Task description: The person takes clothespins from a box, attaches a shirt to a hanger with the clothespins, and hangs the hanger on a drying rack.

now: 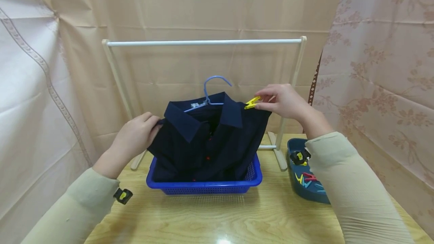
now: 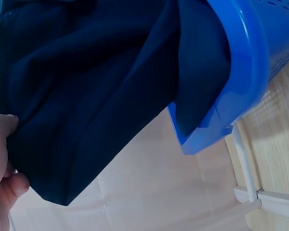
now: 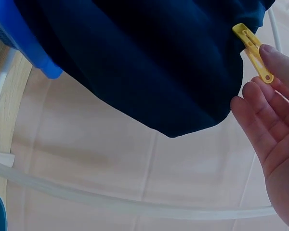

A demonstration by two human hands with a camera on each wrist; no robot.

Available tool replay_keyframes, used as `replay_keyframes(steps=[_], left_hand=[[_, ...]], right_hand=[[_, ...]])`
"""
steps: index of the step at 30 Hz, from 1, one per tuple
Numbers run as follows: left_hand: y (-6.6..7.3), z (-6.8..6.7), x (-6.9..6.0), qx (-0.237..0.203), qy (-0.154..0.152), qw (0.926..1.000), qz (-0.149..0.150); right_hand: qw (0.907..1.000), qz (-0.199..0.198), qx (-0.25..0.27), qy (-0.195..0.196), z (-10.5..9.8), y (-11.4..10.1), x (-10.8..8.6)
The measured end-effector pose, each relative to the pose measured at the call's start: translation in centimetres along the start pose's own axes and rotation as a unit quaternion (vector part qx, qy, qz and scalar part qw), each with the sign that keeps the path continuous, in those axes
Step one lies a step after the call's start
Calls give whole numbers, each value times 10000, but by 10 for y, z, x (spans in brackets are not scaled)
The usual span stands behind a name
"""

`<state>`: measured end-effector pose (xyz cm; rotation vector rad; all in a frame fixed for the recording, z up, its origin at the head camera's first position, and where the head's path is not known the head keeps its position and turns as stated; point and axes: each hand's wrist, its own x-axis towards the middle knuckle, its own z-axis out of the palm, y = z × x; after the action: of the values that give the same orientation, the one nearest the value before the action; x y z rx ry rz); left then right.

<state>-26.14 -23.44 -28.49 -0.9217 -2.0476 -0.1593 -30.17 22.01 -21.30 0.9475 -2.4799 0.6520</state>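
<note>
At the basket [image 1: 210, 184], left hand [image 1: 137, 134] pinches the shirt [image 1: 207, 146], seemingly steadying it; right hand [image 1: 285, 102] pinches a yellow clip [image 1: 251, 103], bite unclear.

Shirt [image 1: 190, 157] partly in basket [image 1: 203, 185]; hanger [image 1: 207, 101] inside shirt; rack [image 1: 203, 43] behind; tray [image 1: 305, 194] right.
</note>
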Motion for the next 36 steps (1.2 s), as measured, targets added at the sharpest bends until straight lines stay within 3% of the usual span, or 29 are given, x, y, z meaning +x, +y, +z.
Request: replay_keyframes(steps=[9,18,26,36], left_hand=[[-3,-2,-3,-220,70,9997,86],[-5,-4,-6,-215,111,9997,50],[-4,-8,-7,-62,24,9998,-166],[-4,-12,-10,-51,148,9995,-279]], right_hand=[[9983,357,-63,456,-10,3,-7],[9891,1348,-14,591,-34,19,-30],[9796,1983,-167,289,-46,52,-55],[9631,2678,72,-239,-43,97,-82]])
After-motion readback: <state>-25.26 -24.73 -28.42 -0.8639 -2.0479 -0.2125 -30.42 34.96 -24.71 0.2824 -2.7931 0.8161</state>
